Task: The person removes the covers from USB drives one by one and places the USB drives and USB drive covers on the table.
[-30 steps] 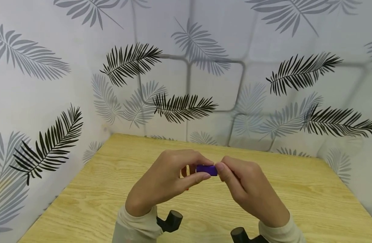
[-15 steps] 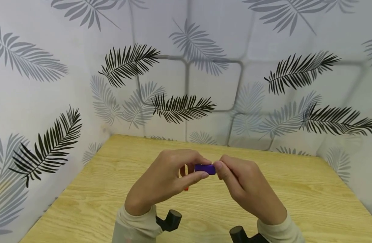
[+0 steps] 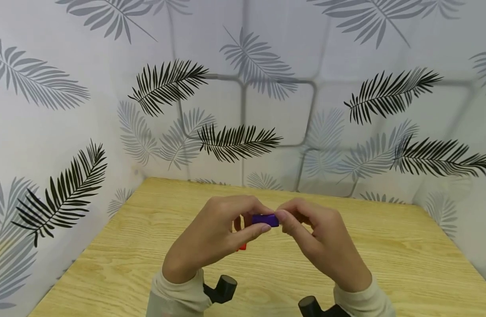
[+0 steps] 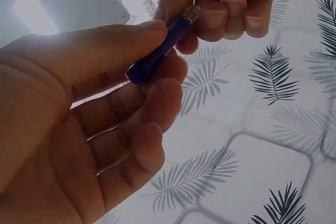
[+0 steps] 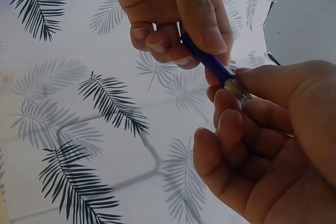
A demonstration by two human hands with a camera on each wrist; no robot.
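Observation:
In the head view, my left hand holds a small purple lighter between thumb and fingers, above the table. The left wrist view shows the lighter's blue-purple body slanting up to a metal end. My right hand meets that metal end, thumb on one side and fingertips on the other, as the right wrist view shows. There the other fingers of the right hand curl loosely below. The left thumb lies along the lighter and covers part of its body.
A small red object shows partly behind the left hand, at table height. The wood-grain table runs back to a wall covering with a feather pattern. A black wrist camera mount sticks out from the left sleeve.
My right index finger has bent and arched up more, leaving a gap between it and the thumb. The hands and lighter have shifted slightly left in view. More of the red object shows.

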